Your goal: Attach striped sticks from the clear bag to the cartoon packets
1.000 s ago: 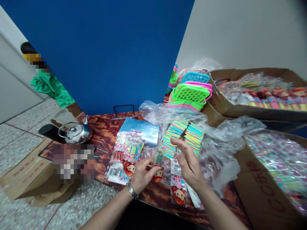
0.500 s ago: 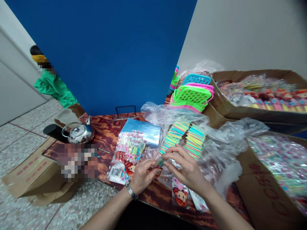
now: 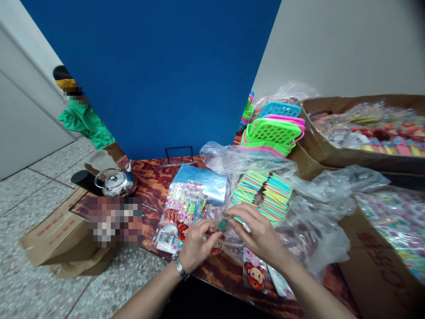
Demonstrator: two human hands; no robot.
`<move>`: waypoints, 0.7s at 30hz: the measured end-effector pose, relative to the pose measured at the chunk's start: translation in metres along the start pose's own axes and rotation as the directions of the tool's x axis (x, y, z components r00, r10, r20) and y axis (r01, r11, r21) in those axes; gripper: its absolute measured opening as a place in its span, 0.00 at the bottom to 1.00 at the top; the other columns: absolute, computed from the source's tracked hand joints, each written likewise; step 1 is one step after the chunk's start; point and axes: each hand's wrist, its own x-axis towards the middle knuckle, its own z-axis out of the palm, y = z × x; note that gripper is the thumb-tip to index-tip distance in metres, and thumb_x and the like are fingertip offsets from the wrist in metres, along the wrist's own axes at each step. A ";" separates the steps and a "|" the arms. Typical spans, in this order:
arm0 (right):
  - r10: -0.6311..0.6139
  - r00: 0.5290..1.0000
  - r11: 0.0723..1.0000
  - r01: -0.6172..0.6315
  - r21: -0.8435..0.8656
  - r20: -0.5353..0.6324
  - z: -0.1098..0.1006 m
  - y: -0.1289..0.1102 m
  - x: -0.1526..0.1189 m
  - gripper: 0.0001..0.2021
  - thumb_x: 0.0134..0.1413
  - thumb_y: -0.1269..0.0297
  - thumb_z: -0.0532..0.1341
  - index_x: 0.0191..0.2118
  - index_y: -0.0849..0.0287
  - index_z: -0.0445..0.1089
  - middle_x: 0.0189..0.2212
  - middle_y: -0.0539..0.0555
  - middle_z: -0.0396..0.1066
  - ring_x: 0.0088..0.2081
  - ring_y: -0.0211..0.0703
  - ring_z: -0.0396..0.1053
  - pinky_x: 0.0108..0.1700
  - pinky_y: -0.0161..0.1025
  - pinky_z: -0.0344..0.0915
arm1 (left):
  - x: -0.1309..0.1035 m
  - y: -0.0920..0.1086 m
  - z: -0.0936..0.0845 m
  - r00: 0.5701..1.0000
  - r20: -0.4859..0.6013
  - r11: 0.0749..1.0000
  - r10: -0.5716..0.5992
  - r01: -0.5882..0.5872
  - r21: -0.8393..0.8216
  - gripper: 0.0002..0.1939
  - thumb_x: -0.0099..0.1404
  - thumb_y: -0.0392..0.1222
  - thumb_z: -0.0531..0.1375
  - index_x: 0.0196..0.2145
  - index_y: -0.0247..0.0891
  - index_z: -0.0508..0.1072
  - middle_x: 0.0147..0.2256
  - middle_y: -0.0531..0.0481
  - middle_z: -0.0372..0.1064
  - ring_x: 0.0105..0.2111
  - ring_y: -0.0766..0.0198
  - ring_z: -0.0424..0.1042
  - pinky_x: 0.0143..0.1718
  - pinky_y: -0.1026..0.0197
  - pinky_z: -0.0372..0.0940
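Head view: table [image 3: 149, 177] has a red-brown wood pattern, blue panel [image 3: 149, 79] behind, speckled floor [image 3: 29, 217] at left. Left hand [image 3: 195, 246] is closed on a small clear packet [image 3: 221, 224], held over the table's near side, between both hands. Right hand [image 3: 257, 232] has its fingertips at the packet's upper end; can't tell if they pinch it.

Containers: back box [image 3: 368, 156] at right is open, full of clear packs with printed faces. Front box [image 3: 375, 266] holds a heap of shiny clear packs. Baskets [image 3: 275, 135] are nested, green, pink and blue. Left box [image 3: 49, 237] is by the table's left end, contents hidden. Kettle [image 3: 117, 182] is lidded, inside not visible.

Clear plastic [image 3: 318, 217] lies around the colored sticks [image 3: 275, 199]. Filled packs [image 3: 182, 212] overlap the blue film [image 3: 202, 181]. Face-print pack [image 3: 255, 274] lies just below the right hand.
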 end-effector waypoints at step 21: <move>0.249 0.955 0.968 -0.251 -0.007 0.161 0.067 0.023 -0.026 0.21 0.55 0.64 0.53 0.55 0.55 0.57 0.32 0.54 0.73 0.31 0.42 0.71 0.34 0.38 0.65 | 0.012 -0.085 -0.056 0.966 -0.152 0.874 -0.211 0.256 0.414 0.16 0.57 0.46 0.58 0.41 0.36 0.68 0.45 0.41 0.66 0.47 0.51 0.65 0.49 0.49 0.59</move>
